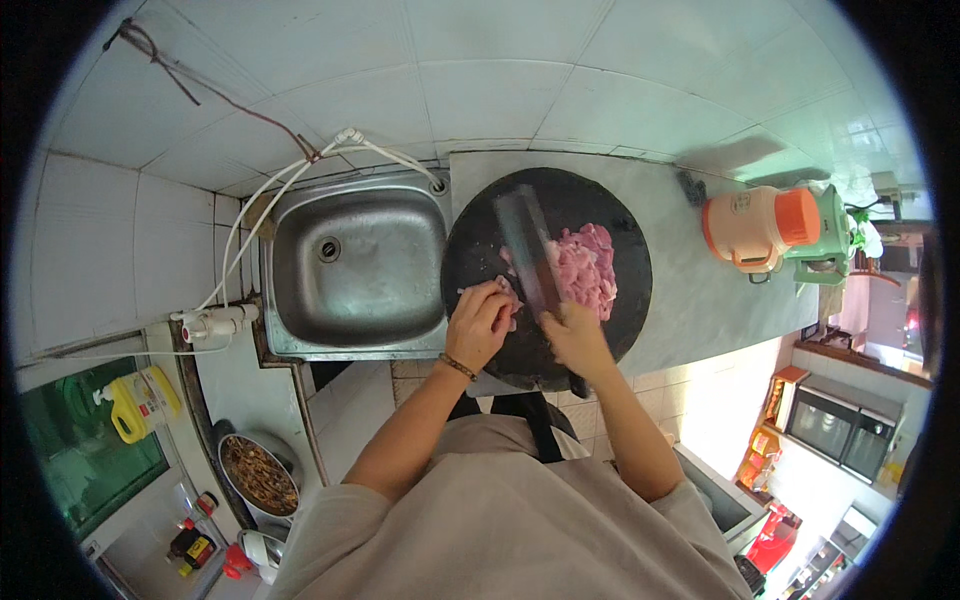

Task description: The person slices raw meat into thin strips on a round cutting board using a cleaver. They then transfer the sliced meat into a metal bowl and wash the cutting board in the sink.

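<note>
A round dark chopping board (pixel 555 360) lies on the grey counter before me. In my right hand (pixel 577 337) is the handle of a broad cleaver (pixel 526 240), its blade blurred and slanting up and left across the board. My left hand (pixel 478 322), wearing a beaded bracelet, presses on a small piece of raw meat (pixel 508 291) at the board's left side. Right of the blade sits a pile of cut raw pink meat (pixel 589 270). The blade hides the pile's left part, and my left fingers cover some of the small piece.
Left of the board is a steel sink (pixel 360 262) with white hoses (pixel 277 187) arching over its corner. A pink-and-orange thermos jug (pixel 750 225) and a green appliance (pixel 829 240) stand at the counter's right. At lower left are a pot of brown food (pixel 259 476) and a yellow jug (pixel 142 405).
</note>
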`<move>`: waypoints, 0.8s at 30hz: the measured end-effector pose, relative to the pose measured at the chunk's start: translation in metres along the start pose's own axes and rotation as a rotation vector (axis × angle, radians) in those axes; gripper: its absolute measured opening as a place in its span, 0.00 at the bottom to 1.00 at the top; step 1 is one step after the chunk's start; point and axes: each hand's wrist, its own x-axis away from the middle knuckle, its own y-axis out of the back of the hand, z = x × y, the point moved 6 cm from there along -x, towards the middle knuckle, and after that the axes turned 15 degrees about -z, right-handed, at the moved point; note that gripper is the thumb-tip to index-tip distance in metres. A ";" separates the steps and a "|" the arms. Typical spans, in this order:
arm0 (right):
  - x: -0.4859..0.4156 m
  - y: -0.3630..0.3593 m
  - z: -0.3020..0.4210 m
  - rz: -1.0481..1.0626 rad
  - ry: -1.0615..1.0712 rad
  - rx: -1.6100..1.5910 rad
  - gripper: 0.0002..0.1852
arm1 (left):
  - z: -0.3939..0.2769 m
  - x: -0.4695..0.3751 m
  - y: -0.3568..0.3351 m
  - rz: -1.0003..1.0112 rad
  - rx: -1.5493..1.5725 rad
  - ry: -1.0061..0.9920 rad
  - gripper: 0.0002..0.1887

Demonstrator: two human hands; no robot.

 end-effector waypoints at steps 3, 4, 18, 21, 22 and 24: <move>0.020 0.043 -0.042 -0.075 -0.507 -0.186 0.13 | -0.001 -0.001 0.001 -0.016 0.005 0.007 0.10; 0.020 0.054 -0.041 -0.124 -0.462 -0.281 0.12 | 0.000 0.000 0.001 -0.006 0.009 0.028 0.10; 0.108 0.023 -0.002 -0.003 0.137 0.563 0.23 | 0.003 0.016 0.005 0.015 -0.035 0.038 0.19; 0.098 0.014 -0.007 0.032 0.098 0.633 0.23 | 0.002 0.015 0.004 0.023 -0.047 -0.004 0.19; 0.092 0.008 -0.004 0.040 0.093 0.651 0.23 | 0.002 0.015 0.004 0.027 -0.042 -0.001 0.19; 0.074 -0.009 0.006 0.025 0.108 0.603 0.23 | 0.000 0.014 0.004 0.025 -0.037 -0.001 0.18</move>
